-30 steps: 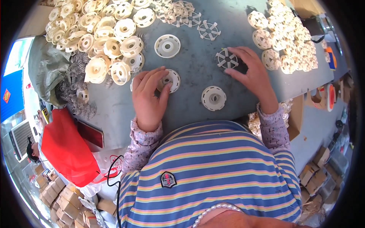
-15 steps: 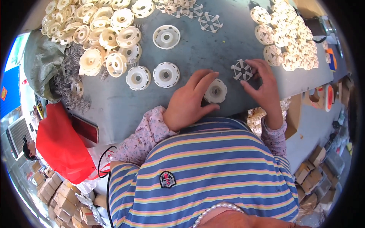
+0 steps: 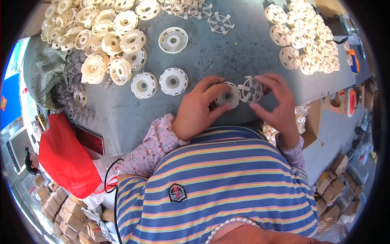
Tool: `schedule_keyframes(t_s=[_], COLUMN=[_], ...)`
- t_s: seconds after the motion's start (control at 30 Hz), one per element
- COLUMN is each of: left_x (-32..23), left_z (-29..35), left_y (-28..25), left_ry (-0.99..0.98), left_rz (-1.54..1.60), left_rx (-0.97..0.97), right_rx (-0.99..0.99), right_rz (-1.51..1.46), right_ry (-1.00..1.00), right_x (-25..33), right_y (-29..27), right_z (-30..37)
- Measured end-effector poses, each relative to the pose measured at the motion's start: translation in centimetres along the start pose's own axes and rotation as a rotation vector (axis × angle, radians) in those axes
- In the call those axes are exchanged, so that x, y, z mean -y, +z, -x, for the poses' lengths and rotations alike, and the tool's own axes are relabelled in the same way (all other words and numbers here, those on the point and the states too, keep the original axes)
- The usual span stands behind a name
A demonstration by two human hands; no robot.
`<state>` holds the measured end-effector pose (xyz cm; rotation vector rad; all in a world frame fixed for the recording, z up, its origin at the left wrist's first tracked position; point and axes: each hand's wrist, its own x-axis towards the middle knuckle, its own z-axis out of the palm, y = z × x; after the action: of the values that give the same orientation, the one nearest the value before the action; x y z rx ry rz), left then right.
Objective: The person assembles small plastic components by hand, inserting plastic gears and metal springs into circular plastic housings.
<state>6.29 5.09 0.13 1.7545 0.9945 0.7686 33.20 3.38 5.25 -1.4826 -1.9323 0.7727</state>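
Note:
My left hand (image 3: 200, 106) has its thumb and fingers closed around the edge of a round white plastic wheel part (image 3: 230, 97) on the table near my body. Just to its right, my right hand (image 3: 279, 101) pinches a white spoked plastic ring (image 3: 250, 90) by its right side. The ring is tilted and its left edge comes close to the wheel part; whether they touch I cannot tell. Left of my hands lie two round white wheel parts with coil springs in their middles, one nearer (image 3: 174, 81) and one further left (image 3: 144, 85). Beyond them lies another wheel part (image 3: 173, 40).
A heap of cream wheel parts (image 3: 105, 28) fills the far left, beside loose metal springs (image 3: 77, 69). More spoked rings (image 3: 221, 22) lie at the far edge. Assembled pieces (image 3: 313, 44) crowd the right. A phone (image 3: 90, 140) and red cloth (image 3: 67, 156) are at left.
My right hand has brought the spoked ring left and nearer to my body, up beside the wheel part. My left hand has closed on the wheel part's edge.

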Motion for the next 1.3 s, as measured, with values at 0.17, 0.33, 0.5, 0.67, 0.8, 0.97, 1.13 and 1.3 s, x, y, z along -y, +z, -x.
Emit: schedule_keyframes(t_s=[0.17, 0.33, 0.5, 0.67, 0.8, 0.97, 1.13, 1.3], left_x=[-0.9, 0.0, 0.3, 0.1, -2.0, 1.4, 1.6, 0.4], left_z=[0.6, 0.5, 0.1, 0.6, 0.3, -5.4, -7.5, -6.6], left_y=[-0.7, -0.7, -0.6, -0.4, -4.6, -9.2, -10.5, -7.1], left_ry=[-0.149, -0.09, -0.07, -0.044, -0.072, 0.168, 0.188, -0.361], left_rz=[0.246, 0.165, 0.163, 0.131, 0.047, -0.642, -0.658, 0.271], left_rx=[-0.02, -0.025, -0.028, -0.059, -0.159, -0.436, -0.328, -0.188], right_rx=[0.049, 0.062, 0.11, 0.148, -0.204, -0.196, -0.193, -0.122], right_rz=[-0.053, 0.007, 0.04, 0.023, 0.522, 0.323, 0.302, -0.102], right_ry=[-0.01, -0.078, -0.09, -0.063, 0.011, -0.324, -0.345, 0.095], right_x=[1.9, 1.5, 0.9, 1.0, -4.9, -2.2, -4.4, -3.0], right_y=[2.0, 3.9, 4.2, 3.6, -0.8, 1.2, 5.1, 4.9], right_z=[-0.1, -0.3, -0.1, -0.3, -2.3, -10.2, -15.1, -10.7])
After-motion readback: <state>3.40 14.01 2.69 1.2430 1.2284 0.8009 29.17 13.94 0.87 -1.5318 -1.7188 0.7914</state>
